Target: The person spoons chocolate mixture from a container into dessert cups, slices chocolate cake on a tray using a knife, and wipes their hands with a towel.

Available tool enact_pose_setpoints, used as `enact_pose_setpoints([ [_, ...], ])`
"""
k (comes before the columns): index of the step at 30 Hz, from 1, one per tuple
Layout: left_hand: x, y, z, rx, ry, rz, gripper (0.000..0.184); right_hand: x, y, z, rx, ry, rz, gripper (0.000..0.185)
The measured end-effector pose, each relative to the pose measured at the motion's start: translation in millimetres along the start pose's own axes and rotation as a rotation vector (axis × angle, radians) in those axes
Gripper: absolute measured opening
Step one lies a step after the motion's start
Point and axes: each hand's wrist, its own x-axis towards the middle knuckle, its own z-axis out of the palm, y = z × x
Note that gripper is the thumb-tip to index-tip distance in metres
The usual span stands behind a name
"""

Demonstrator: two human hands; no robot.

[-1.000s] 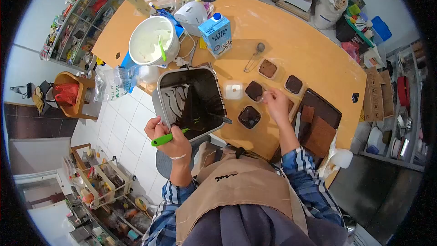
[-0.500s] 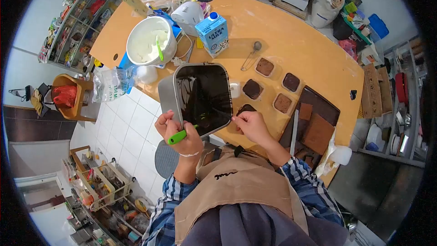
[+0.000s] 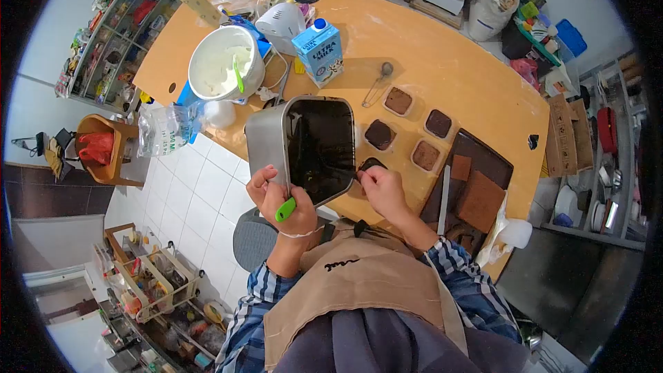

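Note:
My left hand (image 3: 290, 206) is closed round the near side of a deep metal pan (image 3: 264, 144), with a green handle (image 3: 284, 209) also in its grip. The pan is tipped to the right, and a dark, glossy chocolate-like coating (image 3: 319, 141) covers its inside. At the pan's lower right corner, my right hand (image 3: 384, 192) has its thumb and fingers pinched together; what they hold is hidden. Just beyond those fingers is a partly covered cup with a dark top (image 3: 373, 164). Farther right stand several small square cups, among them a dark-topped one (image 3: 380, 135) and a brown one (image 3: 425, 155).
A dark tray (image 3: 494, 152) holds brown cake slabs (image 3: 481, 202) and a long knife (image 3: 444, 200). A white bowl of cream (image 3: 226, 62), a milk carton (image 3: 319, 53), a hand mixer (image 3: 281, 26) and a small strainer (image 3: 378, 86) stand farther back on the table.
The pan has shifted slightly right and tipped further, showing more of its outer left wall. My left hand has moved right with it; my right hand stays by the pan's corner.

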Motion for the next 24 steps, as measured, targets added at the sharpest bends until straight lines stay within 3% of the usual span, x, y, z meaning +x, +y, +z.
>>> enact_pose_setpoints([
  [5,0,-3,3,-0.029,-0.003,0.011,0.017,5,-5,-13,0.432,-0.092,0.504,0.022],
  [15,2,-2,15,-0.101,0.024,-0.068,0.008,4,-8,-36,0.514,0.028,0.494,0.024],
  [24,7,2,27,-0.108,-0.003,-0.019,0.009,3,-14,-56,0.508,0.113,0.4,0.026],
])
